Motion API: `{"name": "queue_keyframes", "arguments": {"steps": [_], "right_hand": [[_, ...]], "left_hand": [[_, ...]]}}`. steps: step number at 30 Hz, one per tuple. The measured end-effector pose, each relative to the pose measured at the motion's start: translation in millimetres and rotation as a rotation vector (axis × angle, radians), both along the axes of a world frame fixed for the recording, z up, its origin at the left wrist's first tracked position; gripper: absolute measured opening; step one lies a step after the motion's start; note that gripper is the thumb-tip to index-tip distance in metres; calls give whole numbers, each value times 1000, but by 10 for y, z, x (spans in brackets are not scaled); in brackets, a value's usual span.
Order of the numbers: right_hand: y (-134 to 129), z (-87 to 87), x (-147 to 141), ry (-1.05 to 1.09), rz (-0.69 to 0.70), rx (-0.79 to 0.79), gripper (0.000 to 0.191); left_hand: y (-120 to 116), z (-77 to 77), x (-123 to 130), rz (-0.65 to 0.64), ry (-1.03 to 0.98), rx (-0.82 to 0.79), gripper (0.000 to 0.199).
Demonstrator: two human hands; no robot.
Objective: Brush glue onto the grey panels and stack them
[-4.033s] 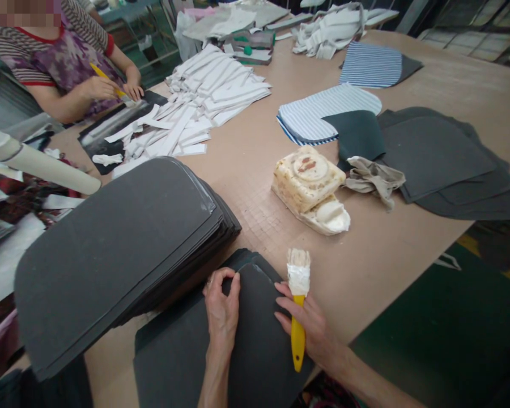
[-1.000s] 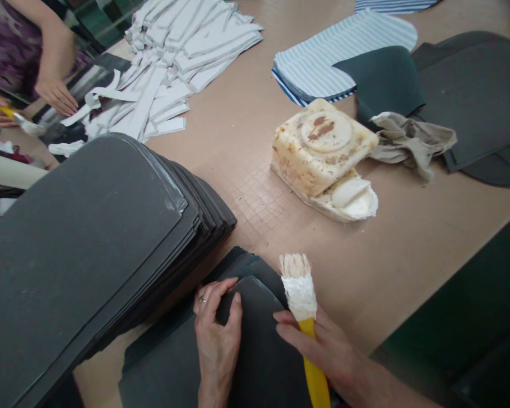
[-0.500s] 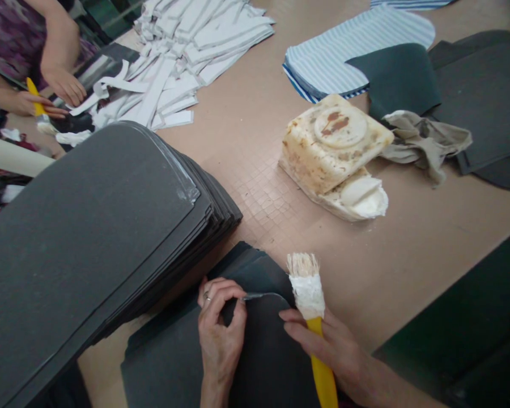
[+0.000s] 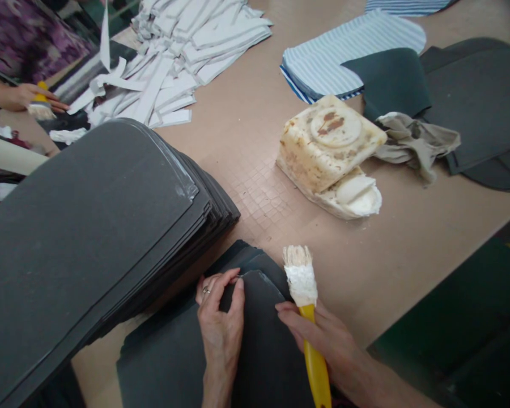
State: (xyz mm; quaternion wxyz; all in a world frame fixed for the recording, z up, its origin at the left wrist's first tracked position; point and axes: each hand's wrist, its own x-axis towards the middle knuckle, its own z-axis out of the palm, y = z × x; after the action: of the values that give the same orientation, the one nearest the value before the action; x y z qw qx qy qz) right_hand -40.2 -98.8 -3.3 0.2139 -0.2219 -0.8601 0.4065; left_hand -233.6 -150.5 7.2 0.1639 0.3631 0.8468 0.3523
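A dark grey sheet [image 4: 272, 334] with a rounded end lies on top of a low pile of similar dark sheets [image 4: 161, 362] in front of me. My left hand [image 4: 221, 317] pinches the sheet's far edge between thumb and fingers. In my right hand [image 4: 323, 340] is a brush [image 4: 301, 283] with a yellow handle, pale bristles pointing away from me and a white-coated ferrule. The fingertips of that hand touch the sheet's right edge. A thin whitish line runs along the rounded edge.
A tall stack of dark sheets [image 4: 89, 226] stands at left. Beyond the brush sits a stained, cut-open plastic container [image 4: 327, 147] with white inside. A crumpled cloth [image 4: 416, 139], striped fabric pieces [image 4: 323, 62] and white strips [image 4: 187, 56] lie farther back. A co-worker's hand [image 4: 38, 97] holds another brush.
The sheet's far edge has flattened and shifted slightly away from me, with my left fingers following it. My right hand and brush moved slightly up and left. One co-worker's hand left view, lifting a white strip.
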Motion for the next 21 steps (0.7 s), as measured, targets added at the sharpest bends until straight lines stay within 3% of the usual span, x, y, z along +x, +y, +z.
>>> {"name": "queue_keyframes", "arguments": {"steps": [8,21], "right_hand": [[24,-6,-1,-2,17,-96,45],[126,31,21,-36,118,-98,40]], "left_hand": [[32,-8,37,124,-88,-18,29],[67,13,51,127,-98,-62,37]]}}
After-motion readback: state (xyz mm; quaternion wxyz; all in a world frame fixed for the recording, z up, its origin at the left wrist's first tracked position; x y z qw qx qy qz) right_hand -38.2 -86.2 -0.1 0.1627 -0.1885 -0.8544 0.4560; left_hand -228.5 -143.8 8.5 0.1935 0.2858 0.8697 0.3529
